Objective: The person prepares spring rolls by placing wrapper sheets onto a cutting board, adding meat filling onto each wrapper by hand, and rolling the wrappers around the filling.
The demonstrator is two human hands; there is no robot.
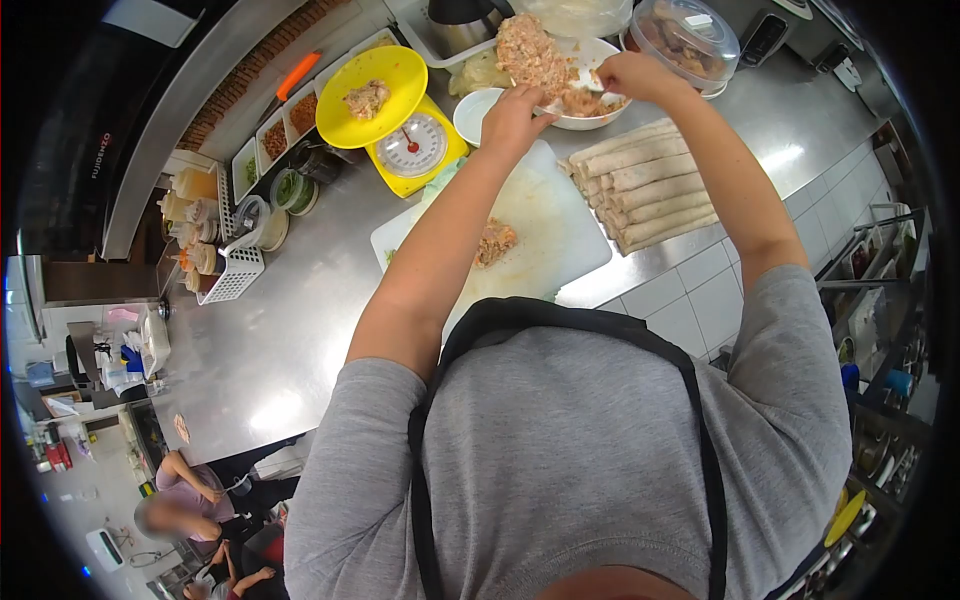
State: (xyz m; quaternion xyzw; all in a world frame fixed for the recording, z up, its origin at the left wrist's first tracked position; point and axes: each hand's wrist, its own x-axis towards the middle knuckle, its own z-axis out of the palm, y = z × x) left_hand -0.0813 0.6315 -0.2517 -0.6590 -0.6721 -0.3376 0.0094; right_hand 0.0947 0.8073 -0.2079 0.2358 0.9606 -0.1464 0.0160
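Note:
A white bowl [578,124] at the top centre holds a pinkish minced meat mixture [533,55], heaped high on its left side. My left hand [514,122] grips the bowl's near left rim. Over the bowl's right side, my right hand [632,78] is closed with its fingers down at the mixture; what it holds is hidden. Left of the bowl, a yellow kitchen scale [411,147] carries a lump of the mixture [367,99] on its round yellow pan [339,112]. Below my arms, more filling [495,242] lies on the white cutting board [573,238].
Long pale rolls [650,185] are stacked right of the board. A small white bowl [474,115] stands beside the scale. A clear-domed container [686,42] sits at the back right. A white basket [233,277] and ingredient trays line the left. Other people [195,495] are at lower left.

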